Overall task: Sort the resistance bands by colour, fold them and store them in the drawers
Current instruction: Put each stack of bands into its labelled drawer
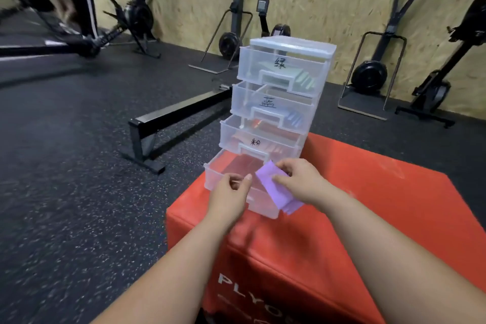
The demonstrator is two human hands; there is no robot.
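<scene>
A clear plastic drawer tower (284,92) stands on a red plyo box (368,192). Its bottom drawer (218,179) is pulled out toward me and looks empty. The upper drawers hold folded green bands (302,79), blue bands (294,118) and pink bands (263,137). My right hand (302,181) holds a folded purple band (276,187) over the front right corner of the open drawer. My left hand (231,192) is at the drawer's front edge, its fingers pinched on the rim.
The red box stands on black speckled rubber floor. A black metal bar frame (171,126) lies on the floor left of the tower. Exercise machines (373,73) stand along the wooden wall behind.
</scene>
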